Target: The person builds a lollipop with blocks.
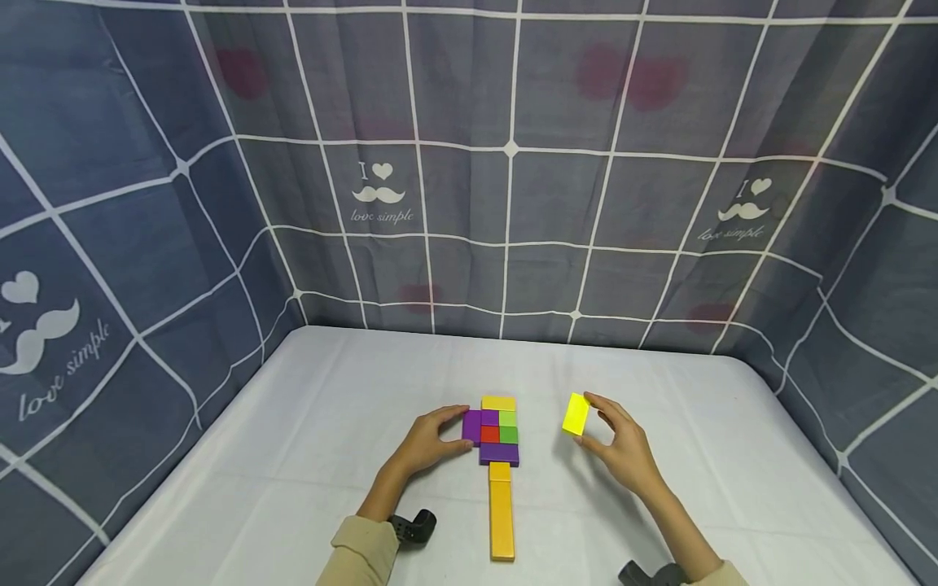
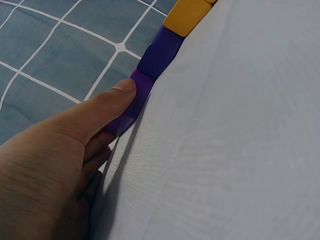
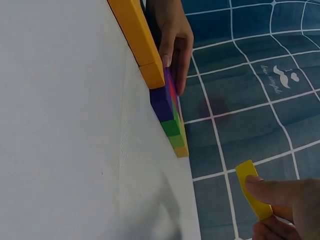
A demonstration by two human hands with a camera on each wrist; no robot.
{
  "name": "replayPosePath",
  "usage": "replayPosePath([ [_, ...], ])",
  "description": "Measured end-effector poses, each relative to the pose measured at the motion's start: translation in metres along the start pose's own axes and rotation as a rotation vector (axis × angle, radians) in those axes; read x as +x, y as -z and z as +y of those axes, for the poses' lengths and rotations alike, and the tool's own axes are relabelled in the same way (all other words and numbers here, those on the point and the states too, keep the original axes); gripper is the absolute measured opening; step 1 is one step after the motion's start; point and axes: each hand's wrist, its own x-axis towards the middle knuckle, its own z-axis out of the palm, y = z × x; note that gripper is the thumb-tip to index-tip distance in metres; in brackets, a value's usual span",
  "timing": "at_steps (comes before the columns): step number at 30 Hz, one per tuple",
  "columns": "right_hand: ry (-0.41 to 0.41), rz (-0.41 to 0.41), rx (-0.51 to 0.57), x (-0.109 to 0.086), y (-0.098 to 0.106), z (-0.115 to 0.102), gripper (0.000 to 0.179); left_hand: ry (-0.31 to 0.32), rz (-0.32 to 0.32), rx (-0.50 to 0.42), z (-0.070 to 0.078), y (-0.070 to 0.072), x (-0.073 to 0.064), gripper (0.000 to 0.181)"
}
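Note:
My left hand point(image 1: 427, 439) pinches a purple block point(image 1: 471, 427) at the left side of a flat group of blocks, thumb at its near end and fingers at its far end. In the left wrist view the thumb presses that purple block point(image 2: 139, 95). The group has a red block point(image 1: 489, 434), a small purple one, two green ones, a yellow-orange block point(image 1: 498, 403) on the far side and a wide purple block point(image 1: 499, 454) on the near side. Off to the right, my right hand point(image 1: 623, 448) holds a bright yellow block point(image 1: 576, 414) between thumb and fingers, above the table.
A long orange block point(image 1: 501, 521) and a short orange one point(image 1: 500, 471) run in line from the group toward me. Everything lies on a white-covered table point(image 1: 330, 374). Dark checked curtains point(image 1: 462, 195) enclose its back and sides.

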Motion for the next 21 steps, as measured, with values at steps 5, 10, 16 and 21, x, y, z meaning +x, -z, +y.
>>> replayPosePath([
  [5, 0.015, -0.04, 0.04, 0.012, -0.013, 0.002, 0.069, -0.005, 0.0, 0.011, -0.001, -0.001, 0.001, 0.065],
  [10, -0.007, -0.096, 0.075, 0.019, -0.024, 0.004, 0.068, 0.001, -0.006, 0.007, 0.0, -0.001, 0.002, 0.064],
  [16, -0.047, -0.183, 0.096, 0.023, -0.036, 0.007, 0.068, 0.013, -0.007, 0.005, 0.002, 0.0, 0.001, 0.065],
  [21, -0.042, -0.246, 0.112, 0.025, -0.047, 0.01, 0.067, 0.017, -0.003, 0.002, 0.001, 0.001, 0.001, 0.065],
])
